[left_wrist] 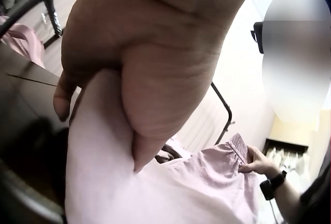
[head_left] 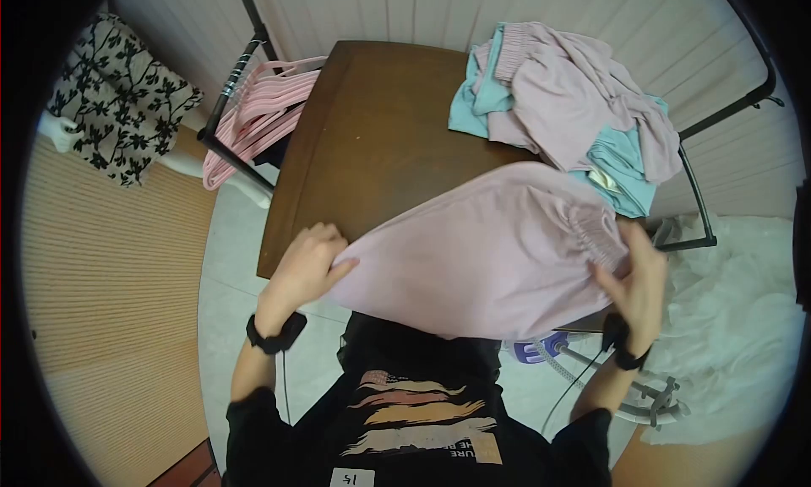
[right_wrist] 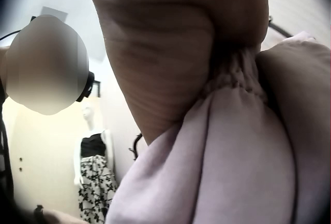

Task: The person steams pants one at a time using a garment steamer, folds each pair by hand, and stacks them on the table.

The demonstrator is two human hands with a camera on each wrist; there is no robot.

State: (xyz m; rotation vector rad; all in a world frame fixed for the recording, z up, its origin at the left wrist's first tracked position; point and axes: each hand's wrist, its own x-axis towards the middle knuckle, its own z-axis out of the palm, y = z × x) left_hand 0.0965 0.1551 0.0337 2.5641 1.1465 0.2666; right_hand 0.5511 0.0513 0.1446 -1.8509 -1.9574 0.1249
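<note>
A pale pink garment with a gathered elastic waistband (head_left: 473, 259) is stretched sideways between both hands, over the near part of the brown table. My left hand (head_left: 307, 267) pinches its left end, thumb on top. In the left wrist view the cloth (left_wrist: 103, 146) passes between the thumb and fingers of that hand (left_wrist: 150, 63). On the other side my right hand (head_left: 639, 276) grips the elastic waistband, which bunches up inside the grasp (right_wrist: 235, 79) in the right wrist view.
Folded pink and turquoise clothes (head_left: 566, 98) lie piled at the table's (head_left: 380, 107) back right. Pink hangers (head_left: 266, 107) hang on a black rack at left, near a mannequin in a patterned skirt (head_left: 127, 98). A purple-based appliance (head_left: 541, 348) and white plastic sheeting (head_left: 735, 318) are at right.
</note>
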